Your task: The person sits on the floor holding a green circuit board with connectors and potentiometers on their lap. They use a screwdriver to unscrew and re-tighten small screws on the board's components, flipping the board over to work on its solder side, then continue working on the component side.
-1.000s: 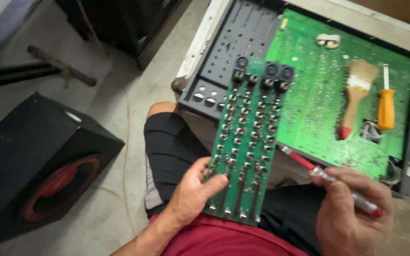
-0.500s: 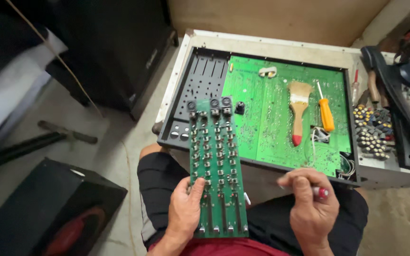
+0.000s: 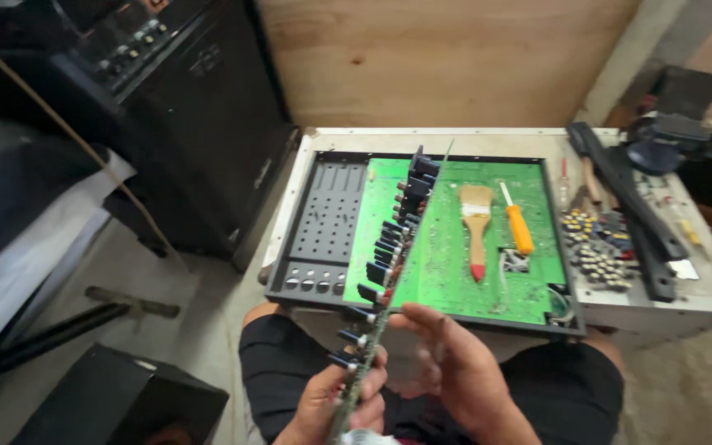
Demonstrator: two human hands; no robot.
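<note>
Head view: a narrow circuit board (image 3: pixel 385 276) held edge-on over the lap, both hands at its near end.

The left hand (image 3: pixel 335 404) is clamped on the board's near end from below; the right hand (image 3: pixel 455 371) is just beside it, fingers (image 3: pixel 414 317) curled against the edge, though I cannot tell if it grips. The board's long axis runs away from the hands, up and slightly right, over the open chassis (image 3: pixel 323 222). Its single row of dark knobs faces left. On the green main board (image 3: pixel 447 264) inside lie one brush (image 3: pixel 476 227) and one orange screwdriver (image 3: pixel 517 224), well beyond both hands. A heap of loose knobs (image 3: pixel 599 247) lies on the right.
</note>
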